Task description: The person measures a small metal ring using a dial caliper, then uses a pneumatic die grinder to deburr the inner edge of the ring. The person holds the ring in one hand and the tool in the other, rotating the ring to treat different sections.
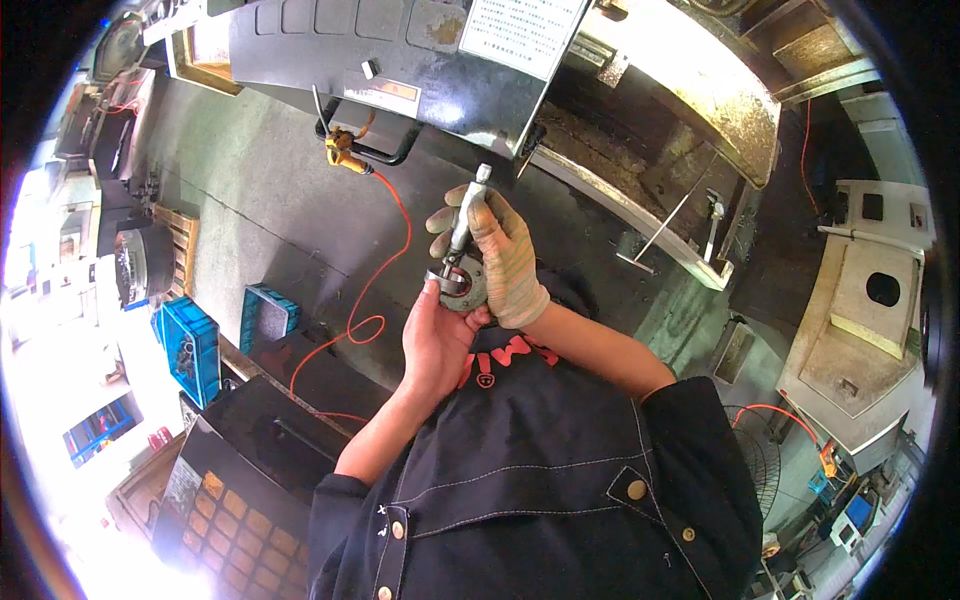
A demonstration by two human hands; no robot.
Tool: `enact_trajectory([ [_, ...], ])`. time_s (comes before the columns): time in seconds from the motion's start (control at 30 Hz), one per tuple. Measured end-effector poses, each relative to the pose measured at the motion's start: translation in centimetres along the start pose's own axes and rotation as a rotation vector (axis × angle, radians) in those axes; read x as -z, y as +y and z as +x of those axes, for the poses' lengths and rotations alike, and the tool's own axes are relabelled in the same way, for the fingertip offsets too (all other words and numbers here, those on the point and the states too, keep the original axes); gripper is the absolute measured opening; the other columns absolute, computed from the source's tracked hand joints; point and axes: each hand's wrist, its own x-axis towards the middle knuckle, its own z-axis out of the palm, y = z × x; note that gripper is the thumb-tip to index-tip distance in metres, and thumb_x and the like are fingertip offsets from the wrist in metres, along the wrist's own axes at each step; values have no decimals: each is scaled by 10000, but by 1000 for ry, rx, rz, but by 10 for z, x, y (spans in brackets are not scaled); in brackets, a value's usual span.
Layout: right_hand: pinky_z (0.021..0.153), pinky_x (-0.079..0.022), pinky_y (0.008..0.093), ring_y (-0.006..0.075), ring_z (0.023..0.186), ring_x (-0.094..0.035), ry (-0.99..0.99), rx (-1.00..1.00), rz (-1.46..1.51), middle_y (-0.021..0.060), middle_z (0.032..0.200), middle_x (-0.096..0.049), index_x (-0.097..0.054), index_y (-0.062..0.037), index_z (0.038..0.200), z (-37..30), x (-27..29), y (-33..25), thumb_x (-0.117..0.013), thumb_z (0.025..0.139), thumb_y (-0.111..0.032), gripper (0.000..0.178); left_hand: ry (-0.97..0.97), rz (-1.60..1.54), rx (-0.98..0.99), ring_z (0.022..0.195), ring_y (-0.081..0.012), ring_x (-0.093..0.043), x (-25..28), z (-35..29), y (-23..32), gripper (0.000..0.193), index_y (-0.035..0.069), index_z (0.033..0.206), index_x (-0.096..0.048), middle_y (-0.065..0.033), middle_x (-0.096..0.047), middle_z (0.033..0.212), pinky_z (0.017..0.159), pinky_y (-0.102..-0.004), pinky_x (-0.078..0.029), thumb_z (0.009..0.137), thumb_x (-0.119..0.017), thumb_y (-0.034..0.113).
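In front of my chest, my right hand point(510, 262), in a striped knit work glove, is closed around the silver barrel of a micrometer point(466, 222). The micrometer stands tilted, its thimble end pointing up and away from me. Below its barrel, the curved frame lies against a round grey metal part point(474, 292) with a reddish centre. My bare left hand point(432, 340) grips this part from below, with the thumb up by the micrometer's frame. Some of my left fingers are hidden behind the part, and whether the measuring faces touch it cannot be made out.
Ahead stands a dark machine panel point(300, 50); a yellow air gun point(342, 150) hangs at its handle, trailing an orange hose point(405, 215). A T-handle wrench point(672, 220) and hammer point(714, 215) rest at the machine tray's edge. Blue crates point(190, 350) stand left, a wire fan point(757, 460) right.
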Motion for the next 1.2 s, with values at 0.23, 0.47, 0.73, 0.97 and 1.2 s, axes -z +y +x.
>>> enact_trajectory([
  [0.23, 602, -498, 249, 132, 694, -608, 9, 10, 15, 91, 878, -636, -526, -50, 1076, 2, 1, 3, -563, 899, -432, 422, 50, 15, -17, 944, -180, -527, -2, 0, 0, 376, 54, 1200, -447, -78, -540, 1163, 741, -316, -434, 991, -349, 350],
  [0.47, 604, -497, 250, 130, 713, -604, 21, -4, -2, 98, 905, -632, -525, -46, 1086, 0, -1, 1, -554, 905, -429, 424, 3, 21, -30, 960, -179, -525, 4, 0, -2, 377, 54, 1217, -431, -80, -533, 1176, 739, -316, -434, 991, -347, 344],
  [0.73, 610, -499, 248, 130, 725, -606, 10, -7, -10, 107, 926, -635, -528, -42, 1098, 0, -1, 3, -548, 907, -434, 437, 102, -87, -49, 841, -201, -533, -10, -2, 1, 342, -16, 1122, -456, -134, -552, 1063, 740, -348, -454, 1007, -322, 277],
  [0.97, 621, -502, 241, 123, 732, -607, -11, -43, -12, 118, 968, -639, -518, -34, 1169, -1, -2, -1, -528, 916, -435, 474, 92, -70, -39, 851, -200, -539, -6, -2, 0, 344, -18, 1120, -457, -129, -554, 1061, 744, -346, -459, 1005, -327, 280],
  [1.2, 613, -500, 239, 121, 733, -605, -19, -34, -15, 114, 965, -640, -519, -34, 1175, -1, -3, -2, -524, 919, -431, 473, 59, -73, -47, 849, -206, -541, -4, -3, 0, 340, -17, 1116, -466, -129, -558, 1064, 740, -349, -459, 1004, -330, 274],
])
